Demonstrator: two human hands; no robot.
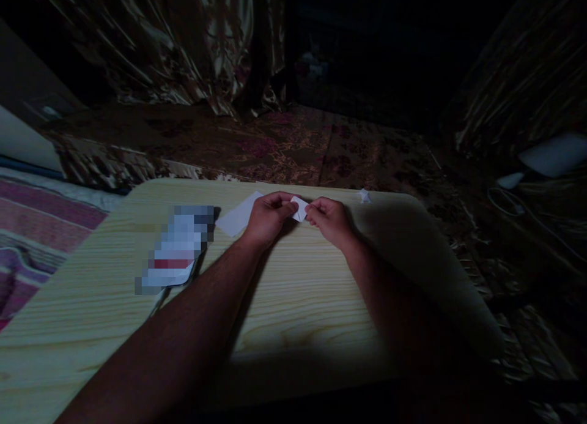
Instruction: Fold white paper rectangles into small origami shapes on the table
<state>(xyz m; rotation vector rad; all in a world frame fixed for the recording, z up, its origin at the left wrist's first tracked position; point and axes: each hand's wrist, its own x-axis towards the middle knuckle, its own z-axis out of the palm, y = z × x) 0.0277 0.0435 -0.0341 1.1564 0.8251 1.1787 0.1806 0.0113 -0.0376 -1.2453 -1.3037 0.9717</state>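
A small folded piece of white paper [300,208] is held between both hands over the far half of the wooden table. My left hand [271,215] pinches its left side, thumb on top. The fingertips of my right hand [328,217] grip its right edge. A dark crease or slit shows near the paper's lower edge. Just left of my left hand lies a flat white sheet of paper [236,217], partly hidden by that hand. To the right, near the far edge, sits a small crumpled or folded white paper piece [364,196].
On the left of the light wooden table [293,314] lies a blurred-out phone-like device [174,246] with a cable. Beyond the far edge is a patterned brown cover [293,145] below curtains [220,44]. A white object with a cable [553,156] is at right.
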